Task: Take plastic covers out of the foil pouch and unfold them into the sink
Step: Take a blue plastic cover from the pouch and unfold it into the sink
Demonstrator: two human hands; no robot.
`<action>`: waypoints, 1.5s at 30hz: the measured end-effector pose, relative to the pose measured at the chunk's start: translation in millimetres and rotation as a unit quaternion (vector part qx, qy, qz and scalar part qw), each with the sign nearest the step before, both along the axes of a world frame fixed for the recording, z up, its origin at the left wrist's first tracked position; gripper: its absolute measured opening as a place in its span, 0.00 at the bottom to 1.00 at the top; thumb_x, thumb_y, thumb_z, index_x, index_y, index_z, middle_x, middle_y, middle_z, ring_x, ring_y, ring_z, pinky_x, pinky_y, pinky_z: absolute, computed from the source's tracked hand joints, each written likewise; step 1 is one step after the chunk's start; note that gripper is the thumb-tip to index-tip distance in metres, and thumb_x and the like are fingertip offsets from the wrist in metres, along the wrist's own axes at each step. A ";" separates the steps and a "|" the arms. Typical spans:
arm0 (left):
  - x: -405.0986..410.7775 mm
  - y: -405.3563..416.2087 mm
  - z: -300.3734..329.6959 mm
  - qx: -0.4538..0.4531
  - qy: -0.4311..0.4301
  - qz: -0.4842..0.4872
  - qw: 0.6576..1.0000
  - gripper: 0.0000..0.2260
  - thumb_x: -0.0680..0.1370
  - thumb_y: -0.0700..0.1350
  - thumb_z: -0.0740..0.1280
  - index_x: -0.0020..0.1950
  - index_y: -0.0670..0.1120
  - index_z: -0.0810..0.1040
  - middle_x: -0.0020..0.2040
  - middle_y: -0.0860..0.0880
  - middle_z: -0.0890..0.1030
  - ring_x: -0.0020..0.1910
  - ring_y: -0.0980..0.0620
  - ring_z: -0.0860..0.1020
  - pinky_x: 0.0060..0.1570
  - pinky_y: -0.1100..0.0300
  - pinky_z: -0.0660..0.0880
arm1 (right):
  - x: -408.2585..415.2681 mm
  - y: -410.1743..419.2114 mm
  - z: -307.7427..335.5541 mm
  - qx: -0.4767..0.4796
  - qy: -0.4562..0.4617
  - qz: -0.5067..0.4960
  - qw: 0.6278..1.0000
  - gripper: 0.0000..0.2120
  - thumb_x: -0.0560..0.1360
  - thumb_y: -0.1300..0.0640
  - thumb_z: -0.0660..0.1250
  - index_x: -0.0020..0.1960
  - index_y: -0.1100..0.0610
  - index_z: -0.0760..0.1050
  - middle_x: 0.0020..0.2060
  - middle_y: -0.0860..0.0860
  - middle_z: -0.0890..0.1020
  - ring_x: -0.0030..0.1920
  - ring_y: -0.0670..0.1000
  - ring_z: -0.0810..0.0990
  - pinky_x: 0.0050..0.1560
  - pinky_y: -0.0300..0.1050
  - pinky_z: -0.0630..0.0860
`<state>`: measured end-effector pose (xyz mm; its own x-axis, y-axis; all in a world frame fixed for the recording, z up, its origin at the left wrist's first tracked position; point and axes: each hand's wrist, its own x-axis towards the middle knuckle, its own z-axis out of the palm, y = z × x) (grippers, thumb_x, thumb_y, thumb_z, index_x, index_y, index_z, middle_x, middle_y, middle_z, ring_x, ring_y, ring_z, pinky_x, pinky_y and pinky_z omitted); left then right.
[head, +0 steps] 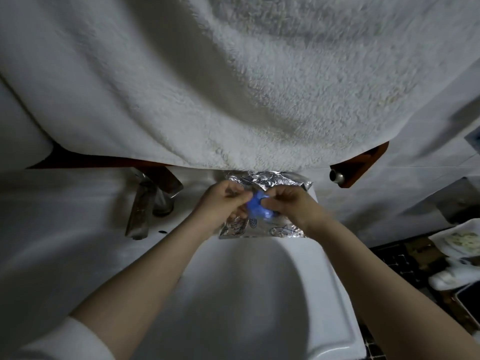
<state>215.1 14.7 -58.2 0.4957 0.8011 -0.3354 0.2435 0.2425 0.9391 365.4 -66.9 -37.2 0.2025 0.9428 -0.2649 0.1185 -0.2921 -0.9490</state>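
Observation:
A crinkled silver foil pouch (272,181) lies on the back ledge of the white sink (241,287), its printed lower edge hanging over the basin. Just above it, my left hand (220,201) and my right hand (288,201) both pinch a bunched blue plastic cover (255,203) between their fingertips. The cover is blurred and folded small. The hands hide the middle of the pouch.
A large white towel (246,81) hangs from a wooden rail (358,167) directly over the pouch. A metal faucet (153,196) stands left of the hands. Clutter and a white dish (457,239) sit on the dark floor at right.

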 end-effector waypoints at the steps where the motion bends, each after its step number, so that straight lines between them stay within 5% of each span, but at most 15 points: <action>1: 6.4 3.8 -6.3 0.064 0.032 0.018 0.997 0.02 0.77 0.41 0.66 0.47 0.47 0.73 0.34 0.45 0.80 0.26 0.51 0.79 0.33 0.57 0.75 | 7.1 2.7 -2.0 -0.001 -0.009 -0.017 1.000 0.06 0.74 0.69 0.66 0.40 0.61 0.75 0.24 0.46 0.77 0.25 0.41 0.73 0.31 0.33 0.71; 3: 16.2 13.1 -16.1 0.259 0.186 -0.016 0.948 0.05 0.80 0.45 0.62 0.51 0.44 0.74 0.38 0.40 0.81 0.36 0.42 0.80 0.38 0.51 0.74 | 18.8 5.7 -7.0 -0.003 -0.023 -0.061 0.998 0.08 0.73 0.71 0.66 0.39 0.60 0.76 0.22 0.44 0.77 0.24 0.39 0.73 0.28 0.30 0.69; 5: 24.2 18.5 -18.6 0.412 0.340 -0.067 0.842 0.09 0.80 0.45 0.59 0.53 0.41 0.75 0.43 0.37 0.81 0.42 0.38 0.79 0.38 0.53 0.72 | 27.6 6.8 -11.2 -0.004 -0.019 -0.098 0.995 0.09 0.73 0.71 0.66 0.38 0.59 0.75 0.21 0.43 0.78 0.23 0.38 0.73 0.28 0.29 0.70; 8: 36.2 26.8 -15.7 0.491 0.396 -0.067 0.773 0.02 0.74 0.39 0.68 0.42 0.41 0.80 0.35 0.41 0.81 0.36 0.41 0.81 0.33 0.57 0.73 | 35.1 8.8 -18.5 -0.023 0.013 -0.120 0.992 0.04 0.74 0.69 0.66 0.41 0.62 0.76 0.27 0.48 0.80 0.29 0.44 0.77 0.33 0.35 0.75; 11: 40.3 33.9 -15.7 0.446 0.416 -0.093 0.787 0.07 0.76 0.35 0.64 0.40 0.39 0.80 0.37 0.40 0.81 0.38 0.41 0.81 0.35 0.56 0.71 | 35.9 9.4 -24.5 -0.048 0.044 -0.140 0.988 0.05 0.74 0.66 0.66 0.49 0.68 0.77 0.36 0.56 0.80 0.38 0.53 0.79 0.42 0.42 0.75; 13: 39.9 38.0 -11.7 0.451 0.403 -0.090 0.792 0.07 0.69 0.32 0.72 0.32 0.39 0.78 0.28 0.41 0.79 0.28 0.43 0.79 0.29 0.61 0.67 | 35.0 9.2 -27.4 -0.049 0.056 -0.139 0.988 0.06 0.75 0.65 0.65 0.49 0.68 0.77 0.39 0.58 0.81 0.39 0.54 0.80 0.43 0.42 0.76; 15: 41.8 40.5 -14.6 0.444 0.411 -0.115 0.788 0.05 0.74 0.38 0.69 0.38 0.39 0.80 0.35 0.41 0.81 0.35 0.43 0.81 0.32 0.60 0.67 | 33.2 8.4 -28.5 -0.047 0.061 -0.140 0.987 0.04 0.74 0.65 0.66 0.43 0.64 0.78 0.37 0.57 0.82 0.38 0.53 0.80 0.42 0.42 0.75; 17: 38.2 41.7 -26.4 0.386 0.364 -0.108 0.841 0.15 0.81 0.48 0.59 0.47 0.38 0.79 0.42 0.40 0.82 0.44 0.41 0.80 0.42 0.57 0.73 | 31.0 6.5 -27.5 -0.052 0.068 -0.143 0.986 0.04 0.73 0.65 0.67 0.40 0.61 0.78 0.35 0.55 0.81 0.37 0.53 0.78 0.42 0.43 0.74; 20: 28.3 40.1 -26.4 0.294 0.273 -0.073 0.913 0.22 0.79 0.55 0.59 0.37 0.40 0.79 0.33 0.43 0.81 0.34 0.45 0.80 0.43 0.54 0.77 | 26.7 4.2 -20.6 -0.040 0.068 -0.143 0.987 0.05 0.74 0.64 0.67 0.39 0.59 0.77 0.34 0.55 0.79 0.35 0.53 0.76 0.38 0.44 0.74; 24: 13.4 20.4 -15.4 0.207 0.151 -0.038 0.966 0.07 0.77 0.50 0.66 0.44 0.48 0.74 0.31 0.52 0.80 0.29 0.54 0.80 0.39 0.61 0.76 | 22.6 -5.9 -7.4 0.098 -0.197 -0.115 0.969 0.06 0.75 0.61 0.66 0.41 0.53 0.74 0.40 0.48 0.78 0.41 0.48 0.74 0.43 0.37 0.71; 26: 5.0 9.3 -12.9 0.202 0.118 -0.028 0.972 0.06 0.76 0.48 0.67 0.46 0.48 0.71 0.32 0.51 0.80 0.31 0.52 0.81 0.40 0.58 0.77 | 20.2 -12.6 -4.8 0.129 -0.296 -0.065 0.944 0.04 0.77 0.61 0.64 0.45 0.54 0.71 0.41 0.49 0.77 0.42 0.48 0.73 0.44 0.36 0.68; 33: -5.6 -11.0 -3.8 0.214 0.108 -0.008 0.971 0.07 0.77 0.46 0.66 0.47 0.44 0.71 0.35 0.49 0.81 0.34 0.49 0.81 0.42 0.57 0.77 | -3.9 -20.8 -8.6 0.062 -0.302 -0.011 0.951 0.04 0.80 0.59 0.57 0.46 0.57 0.65 0.32 0.46 0.72 0.33 0.44 0.70 0.32 0.29 0.64; 38: -7.9 -16.7 3.0 0.199 0.102 0.006 0.975 0.05 0.78 0.45 0.65 0.45 0.45 0.71 0.35 0.46 0.82 0.33 0.51 0.81 0.41 0.60 0.76 | -17.2 -24.6 -19.7 0.018 -0.170 -0.055 0.984 0.06 0.81 0.55 0.55 0.49 0.58 0.66 0.40 0.55 0.77 0.38 0.54 0.78 0.41 0.51 0.79; 41: -8.3 -22.1 8.1 0.201 0.107 -0.020 0.974 0.04 0.78 0.40 0.61 0.47 0.48 0.70 0.33 0.47 0.81 0.30 0.53 0.79 0.31 0.67 0.72 | -26.8 -24.2 -24.2 0.009 -0.167 -0.073 0.983 0.03 0.80 0.61 0.56 0.49 0.59 0.68 0.37 0.54 0.75 0.28 0.48 0.75 0.24 0.37 0.73; 45: -5.8 -28.9 10.8 0.175 0.073 -0.040 0.981 0.13 0.79 0.37 0.58 0.58 0.53 0.68 0.34 0.42 0.82 0.31 0.50 0.80 0.28 0.69 0.70 | -34.5 -18.0 -29.2 0.052 -0.309 0.009 0.950 0.06 0.72 0.68 0.66 0.43 0.62 0.82 0.45 0.56 0.77 0.39 0.51 0.74 0.38 0.26 0.66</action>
<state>209.3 -14.2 -47.4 0.5283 0.8406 -0.1193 0.3867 -0.1131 0.9152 330.9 -84.9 -66.4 0.2725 0.9621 -0.0052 0.6665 -0.1926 -0.7202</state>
